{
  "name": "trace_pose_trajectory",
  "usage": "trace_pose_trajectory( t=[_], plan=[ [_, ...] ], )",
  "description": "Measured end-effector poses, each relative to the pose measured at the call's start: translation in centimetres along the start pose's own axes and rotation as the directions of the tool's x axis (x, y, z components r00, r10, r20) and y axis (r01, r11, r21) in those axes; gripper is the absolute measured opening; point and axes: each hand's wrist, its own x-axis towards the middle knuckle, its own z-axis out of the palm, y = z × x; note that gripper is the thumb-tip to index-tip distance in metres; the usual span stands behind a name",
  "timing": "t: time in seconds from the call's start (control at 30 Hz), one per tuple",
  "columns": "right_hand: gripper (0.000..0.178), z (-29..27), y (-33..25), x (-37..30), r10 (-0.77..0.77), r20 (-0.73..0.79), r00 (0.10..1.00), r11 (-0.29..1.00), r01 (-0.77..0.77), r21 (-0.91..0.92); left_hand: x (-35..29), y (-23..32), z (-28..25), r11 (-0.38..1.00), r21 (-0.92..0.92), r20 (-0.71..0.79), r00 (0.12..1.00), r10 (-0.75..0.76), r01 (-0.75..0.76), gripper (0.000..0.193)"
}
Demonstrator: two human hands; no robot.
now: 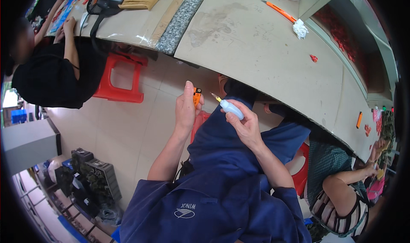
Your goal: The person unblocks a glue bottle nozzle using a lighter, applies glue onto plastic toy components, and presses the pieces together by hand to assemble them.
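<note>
My left hand (185, 108) is closed around an orange lighter (197, 97), whose black and metal top points up by the thumb. In my right hand (248, 127) is a small pale-blue squeeze bottle (232, 110), pinched between thumb and fingers. Its yellow collar and thin pointed tip (214, 96) lean up and left, toward the lighter but apart from it. No flame shows. Both hands are held over my lap, just short of the table edge.
On the grey tabletop (273, 50) lie an orange pen-like tool (279, 11), a crumpled white tissue (300, 29) and a small red piece (314, 58). A shelf with red parts (337, 38) stands at right. Co-workers sit on both sides; a red stool (141, 78) is at left.
</note>
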Motion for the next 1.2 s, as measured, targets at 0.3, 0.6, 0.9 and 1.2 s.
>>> trace_pose_trajectory(
  t=[0.3, 0.6, 0.9, 1.2],
  plan=[
    [0.03, 2.6, 2.0, 1.5, 0.028, -0.006, 1.0, 0.999, -0.028, -0.042, 0.4, -1.0, -1.6, 0.997, -0.017, -0.054, 0.996, -0.072, 0.071, 0.054],
    [0.03, 2.9, 2.6, 1.8, 0.06, 0.008, 0.998, 0.998, -0.06, 0.022, 0.2, -1.0, -2.1, 0.996, -0.034, -0.043, 0.996, -0.084, 0.082, 0.051],
    [0.034, 2.8, 3.2, 1.7, 0.052, 0.025, 0.998, 0.998, -0.053, 0.039, -0.1, -1.4, -2.2, 0.995, -0.042, -0.014, 0.995, -0.096, 0.096, 0.051],
    [0.035, 2.9, 3.0, 1.7, 0.07, 0.029, 0.997, 0.997, -0.071, 0.032, 0.0, -1.5, -2.1, 0.99, -0.051, -0.017, 0.991, -0.133, 0.132, 0.052]
  ],
)
